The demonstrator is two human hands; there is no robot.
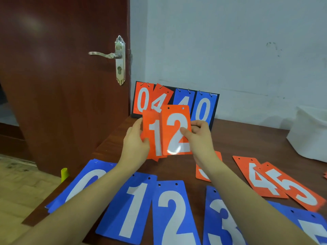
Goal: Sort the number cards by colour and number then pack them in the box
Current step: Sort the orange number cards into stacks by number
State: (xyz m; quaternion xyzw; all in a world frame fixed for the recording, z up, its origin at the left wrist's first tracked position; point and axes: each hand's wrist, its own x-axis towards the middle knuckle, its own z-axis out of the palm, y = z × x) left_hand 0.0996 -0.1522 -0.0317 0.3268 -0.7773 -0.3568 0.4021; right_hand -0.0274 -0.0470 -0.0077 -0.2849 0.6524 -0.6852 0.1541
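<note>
My left hand (136, 140) grips an orange card numbered 1 (154, 138) with more orange cards behind it. My right hand (199, 137) pinches an orange card numbered 2 (176, 131) that overlaps the 1 card's right edge. Both are held upright above the wooden table (238, 142). Blue cards lie in a row at the near edge: 0 (83, 184), 1 (131, 209), 2 (172, 214), 3 (219, 220). Orange cards 4 (254, 177) and 5 (293, 188) lie at the right. Another orange card (201, 172) is partly hidden under my right forearm.
A scoreboard stand (177, 101) with hanging orange and blue cards leans against the wall at the table's back. A white container (311, 131) sits at the far right. A dark red door (62, 76) stands left of the table. A yellow object (64, 174) stands on the floor.
</note>
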